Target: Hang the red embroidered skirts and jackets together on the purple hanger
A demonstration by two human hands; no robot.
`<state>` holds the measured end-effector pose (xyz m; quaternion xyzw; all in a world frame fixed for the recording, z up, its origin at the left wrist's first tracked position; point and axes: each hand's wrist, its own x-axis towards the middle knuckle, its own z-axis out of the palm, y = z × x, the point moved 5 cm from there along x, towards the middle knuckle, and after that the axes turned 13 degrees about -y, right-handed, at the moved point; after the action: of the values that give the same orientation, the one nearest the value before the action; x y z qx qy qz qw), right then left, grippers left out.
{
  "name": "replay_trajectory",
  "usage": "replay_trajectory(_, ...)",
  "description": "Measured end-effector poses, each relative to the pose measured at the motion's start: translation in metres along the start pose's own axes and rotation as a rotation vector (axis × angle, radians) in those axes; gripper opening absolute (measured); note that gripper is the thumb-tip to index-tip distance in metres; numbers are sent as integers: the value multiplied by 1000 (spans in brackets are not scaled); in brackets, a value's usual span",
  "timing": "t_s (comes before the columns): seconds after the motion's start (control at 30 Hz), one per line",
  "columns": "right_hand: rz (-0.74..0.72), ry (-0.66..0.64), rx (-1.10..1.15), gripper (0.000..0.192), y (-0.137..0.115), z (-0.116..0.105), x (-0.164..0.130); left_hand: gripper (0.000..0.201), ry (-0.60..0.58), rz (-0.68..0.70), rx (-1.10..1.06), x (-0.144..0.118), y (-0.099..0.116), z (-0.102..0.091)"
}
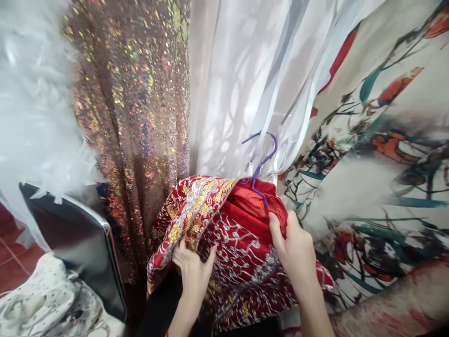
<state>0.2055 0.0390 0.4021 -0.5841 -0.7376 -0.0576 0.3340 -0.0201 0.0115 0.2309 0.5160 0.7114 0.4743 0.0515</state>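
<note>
A red garment [242,252] with gold and silver embroidery hangs on a purple hanger [261,164] low in the middle. My left hand [192,269] grips the embroidered front edge of the garment at its lower left. My right hand [294,248] pinches the red fabric near the shoulder, just below the hanger's wire. The hanger's hook points up in front of white fabric, free of any rail in view.
Hanging clothes fill the view: a white feathery garment [31,103] at left, a sequinned brown-gold dress [136,112], a sheer white dress [238,79], and a floral print fabric [379,154] at right. A dark chair back [77,243] and spotted cloth [49,304] sit lower left.
</note>
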Motion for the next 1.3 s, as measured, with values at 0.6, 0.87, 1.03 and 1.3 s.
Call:
replay_trajectory(0.6,-68,31,-82,43,-9,1,3,69,195,76,161,159,4,-66)
replay_trajectory(0.87,13,-208,245,38,-3,-6,7,44,-270,102,314,208,23,-99)
replay_trajectory(1.03,-15,-250,444,38,23,-28,14,45,-150,222,320,234,66,-122)
replay_trajectory(1.3,58,-206,436,39,49,-30,-12,38,-936,355,207,278,56,-84)
